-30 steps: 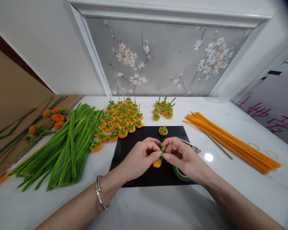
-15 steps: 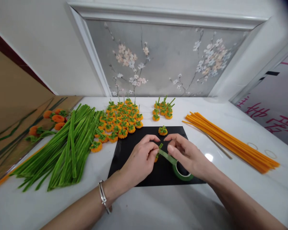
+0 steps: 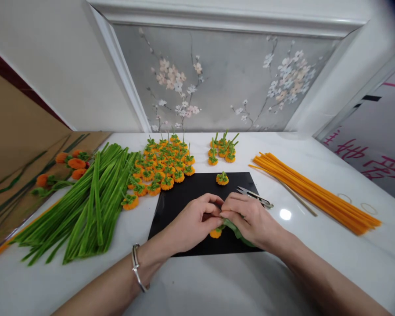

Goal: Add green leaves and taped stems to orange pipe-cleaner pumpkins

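Note:
Over the black mat (image 3: pixel 181 197), the fingertips of both hands meet. My left hand (image 3: pixel 194 224) is closed in a pinch above an orange pipe-cleaner flower (image 3: pixel 215 233) with a green top, apparently on its stem, which the fingers hide. My right hand (image 3: pixel 255 219) is closed on green floral tape (image 3: pixel 235 230); the strip runs to the pinch, and the roll is mostly covered by the palm. A second orange flower (image 3: pixel 222 180) with a green top sits on the mat beyond my fingers. Thread snips (image 3: pixel 253 196) lie at the mat's right edge, just past my right hand.
Green pipe cleaners (image 3: pixel 95 206) lie in a heap at left, beside a crowd of finished-looking orange flowers (image 3: pixel 167 164). A smaller cluster (image 3: pixel 222 149) stands at the back. Orange pipe cleaners (image 3: pixel 316 193) and a thin stick (image 3: pixel 299 199) are at right. A framed panel (image 3: pixel 217 79) rises behind.
My right hand has moved in to my left, and its fingers have closed on the tape near the stem. The tape span between the hands has shortened. The snips have come into sight.

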A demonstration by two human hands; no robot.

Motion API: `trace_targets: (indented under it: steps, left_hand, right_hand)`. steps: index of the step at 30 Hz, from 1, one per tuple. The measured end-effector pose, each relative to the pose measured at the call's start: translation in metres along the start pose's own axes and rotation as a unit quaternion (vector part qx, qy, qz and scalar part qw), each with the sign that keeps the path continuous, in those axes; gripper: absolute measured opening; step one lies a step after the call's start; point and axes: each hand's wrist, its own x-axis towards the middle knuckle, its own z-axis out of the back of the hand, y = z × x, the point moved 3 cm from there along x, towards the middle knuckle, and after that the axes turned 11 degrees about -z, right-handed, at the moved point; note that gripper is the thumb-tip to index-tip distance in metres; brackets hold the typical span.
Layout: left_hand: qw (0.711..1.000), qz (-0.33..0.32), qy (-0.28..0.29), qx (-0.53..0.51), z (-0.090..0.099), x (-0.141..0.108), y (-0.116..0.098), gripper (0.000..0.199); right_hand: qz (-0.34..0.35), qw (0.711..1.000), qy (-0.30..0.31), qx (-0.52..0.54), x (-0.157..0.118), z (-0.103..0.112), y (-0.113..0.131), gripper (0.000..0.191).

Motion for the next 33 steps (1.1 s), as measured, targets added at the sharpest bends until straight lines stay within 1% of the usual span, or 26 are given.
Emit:
trace_targets:
  steps: [2,4,6,8,12,15,18,20,22,23,25,28,31,33]
  left_hand:
    - [0.999,0.005,0.003,-0.037,0.003,0.0,0.0,0.016]
    - [0.998,0.019,-0.022,-0.055,0.006,0.001,0.0,0.014]
    - [0.996,0.033,-0.054,-0.059,0.01,0.001,-0.001,0.015]
    - [0.995,0.036,-0.071,-0.066,0.011,0.001,-0.001,0.017]
    - [0.996,0.013,-0.068,-0.053,0.009,0.001,-0.003,0.018]
    - [0.998,-0.003,-0.058,-0.01,0.007,-0.001,-0.005,0.018]
    - [0.999,-0.004,-0.047,0.007,0.005,-0.002,-0.006,0.019]
    - [0.999,0.0,-0.034,0.0,0.003,-0.002,-0.007,0.019]
    - [1.0,0.001,-0.027,-0.001,0.001,-0.002,-0.008,0.018]
    - [1.0,-0.003,-0.026,0.005,0.001,-0.002,-0.009,0.018]
    - [0.999,-0.01,-0.026,0.016,0.002,-0.002,-0.009,0.017]
    - [0.999,-0.009,-0.03,0.017,0.006,-0.002,-0.007,0.014]
    - [0.999,-0.003,-0.044,0.012,0.01,-0.001,-0.005,0.014]
    - [0.999,0.002,-0.047,0.005,0.011,-0.001,-0.004,0.015]
  right_hand:
    - [-0.019,0.999,0.007,0.029,0.0,0.001,0.0,0.026]
    - [-0.077,0.994,0.011,0.079,-0.001,0.002,-0.002,0.021]
    - [-0.145,0.98,0.015,0.137,-0.001,0.0,-0.005,0.016]
    - [-0.18,0.965,0.024,0.191,-0.001,-0.002,-0.006,0.015]
    - [-0.186,0.946,0.045,0.26,0.001,-0.005,-0.005,0.015]
    - [-0.19,0.944,0.073,0.26,0.001,-0.003,-0.003,0.011]
    - [-0.172,0.956,0.098,0.215,-0.001,-0.002,-0.002,0.013]
    - [-0.149,0.974,0.08,0.152,-0.002,-0.002,-0.001,0.019]
    - [-0.128,0.987,0.047,0.087,-0.002,-0.003,0.0,0.027]
    - [-0.12,0.99,0.039,0.067,-0.003,-0.004,0.0,0.029]
    - [-0.109,0.991,0.039,0.061,-0.003,-0.003,0.001,0.031]
    - [-0.117,0.986,0.058,0.107,-0.003,0.002,0.001,0.025]
    - [-0.158,0.965,0.057,0.203,-0.003,0.005,-0.001,0.027]
    - [-0.184,0.95,0.049,0.248,-0.002,0.003,-0.003,0.03]
